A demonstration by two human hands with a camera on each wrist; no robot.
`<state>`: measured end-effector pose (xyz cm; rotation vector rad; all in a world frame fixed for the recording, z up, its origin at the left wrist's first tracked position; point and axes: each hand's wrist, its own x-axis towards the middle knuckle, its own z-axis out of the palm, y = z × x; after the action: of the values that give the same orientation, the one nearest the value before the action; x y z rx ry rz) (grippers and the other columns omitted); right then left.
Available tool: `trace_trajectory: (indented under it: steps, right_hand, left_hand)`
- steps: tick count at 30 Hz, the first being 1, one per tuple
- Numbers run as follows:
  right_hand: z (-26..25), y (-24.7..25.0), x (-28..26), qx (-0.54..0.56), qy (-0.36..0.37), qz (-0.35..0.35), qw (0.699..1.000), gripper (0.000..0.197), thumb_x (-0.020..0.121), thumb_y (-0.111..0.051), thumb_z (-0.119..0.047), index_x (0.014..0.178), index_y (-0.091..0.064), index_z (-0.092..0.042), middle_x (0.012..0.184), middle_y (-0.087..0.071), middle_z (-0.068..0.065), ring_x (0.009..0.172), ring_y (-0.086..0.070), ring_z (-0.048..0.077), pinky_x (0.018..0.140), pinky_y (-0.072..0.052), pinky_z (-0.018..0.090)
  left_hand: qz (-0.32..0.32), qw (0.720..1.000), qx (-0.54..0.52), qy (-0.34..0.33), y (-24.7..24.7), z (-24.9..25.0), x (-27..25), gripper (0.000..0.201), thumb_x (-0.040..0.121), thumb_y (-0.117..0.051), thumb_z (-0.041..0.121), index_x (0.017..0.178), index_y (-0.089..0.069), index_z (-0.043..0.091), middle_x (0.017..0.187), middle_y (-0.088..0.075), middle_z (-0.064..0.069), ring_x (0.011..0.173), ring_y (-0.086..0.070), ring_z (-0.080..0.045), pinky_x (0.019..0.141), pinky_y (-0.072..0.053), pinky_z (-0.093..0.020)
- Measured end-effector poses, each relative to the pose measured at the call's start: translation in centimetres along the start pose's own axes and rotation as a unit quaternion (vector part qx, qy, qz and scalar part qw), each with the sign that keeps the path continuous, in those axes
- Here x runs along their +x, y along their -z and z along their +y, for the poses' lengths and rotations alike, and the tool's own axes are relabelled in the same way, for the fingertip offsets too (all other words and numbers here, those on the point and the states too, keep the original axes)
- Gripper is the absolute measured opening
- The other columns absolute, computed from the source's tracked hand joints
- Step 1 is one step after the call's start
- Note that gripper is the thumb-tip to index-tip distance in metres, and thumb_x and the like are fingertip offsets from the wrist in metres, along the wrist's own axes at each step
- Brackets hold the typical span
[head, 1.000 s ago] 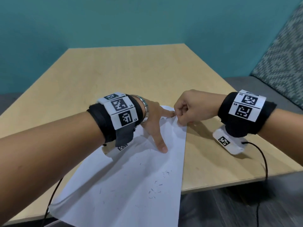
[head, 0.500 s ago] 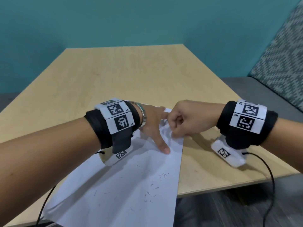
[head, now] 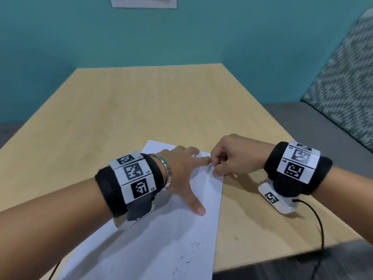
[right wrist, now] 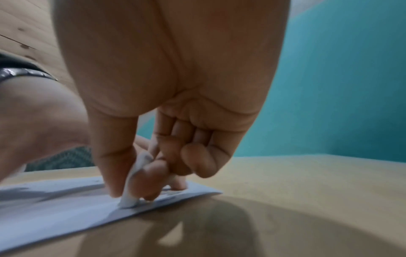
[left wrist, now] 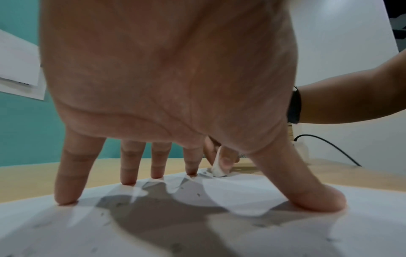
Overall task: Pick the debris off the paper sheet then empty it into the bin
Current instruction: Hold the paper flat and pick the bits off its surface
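1. White paper sheet is pinned flat on the wooden table by the left hand, fingers straight and spread.
2. A small white lump, seemingly an eraser, is pinched by the right hand between thumb and curled fingers, its tip on the sheet beside the left forefinger.
3. Dark debris lies well nearer the person than the pinch; no bin is in view.
4. Short, light strokes towards the debris are advised, so the sheet is not creased.
5. Compared with 1 s ago, both hands are seen closer together on the sheet.
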<state>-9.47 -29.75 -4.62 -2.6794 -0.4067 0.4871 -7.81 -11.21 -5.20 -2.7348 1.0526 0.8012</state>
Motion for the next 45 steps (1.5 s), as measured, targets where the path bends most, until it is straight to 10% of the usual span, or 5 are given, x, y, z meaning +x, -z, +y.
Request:
trace_trajectory:
  steps: [20,25,29,45]
  right_hand:
    - [-1.6,-1.3,-1.2,-0.014,0.035,-0.090,0.995,0.019,0.079,-0.074,-0.019,0.065,-0.062,-0.020,0.050,-0.053,-0.018,0.050,-0.048,0.005,0.051,-0.037,0.014]
    - [0.2,0.4,0.0,-0.012,-0.013,0.000,1.000,0.020,0.076,-0.075,-0.015,0.061,-0.062,-0.018,0.048,-0.049,-0.009,0.047,-0.044,0.007,0.051,-0.036,0.018]
    - [-1.7,-1.4,-1.1,0.007,0.034,-0.089,0.995,0.017,0.078,-0.075,-0.018,0.065,-0.064,-0.019,0.050,-0.050,-0.012,0.049,-0.046,0.006,0.051,-0.038,0.016]
    - [-0.6,-0.6,-1.1,0.020,-0.011,-0.076,0.997,0.015,0.079,-0.074,-0.016,0.067,-0.067,-0.011,0.053,-0.058,-0.007,0.047,-0.047,0.006,0.050,-0.041,0.017]
  left_hand:
    - [-0.006,0.999,0.034,-0.001,-0.1,-0.2,0.9,0.126,0.050,-0.076,0.083,0.152,-0.009,0.053,0.151,-0.020,0.010,0.138,-0.022,-0.020,0.100,-0.048,-0.047]
    - [-0.005,0.999,0.034,-0.004,0.0,-0.1,0.9,0.129,0.050,-0.075,0.085,0.152,-0.003,0.055,0.150,-0.021,0.010,0.137,-0.023,-0.021,0.099,-0.048,-0.048]
    - [0.003,0.999,0.045,-0.007,-0.1,-0.1,0.9,0.122,0.049,-0.075,0.085,0.150,-0.014,0.054,0.149,-0.024,0.008,0.135,-0.027,-0.022,0.097,-0.049,-0.044]
    - [0.002,0.999,0.052,-0.008,-0.2,-0.3,1.1,0.131,0.050,-0.073,0.087,0.155,-0.003,0.051,0.150,-0.023,0.007,0.134,-0.028,-0.023,0.097,-0.049,-0.046]
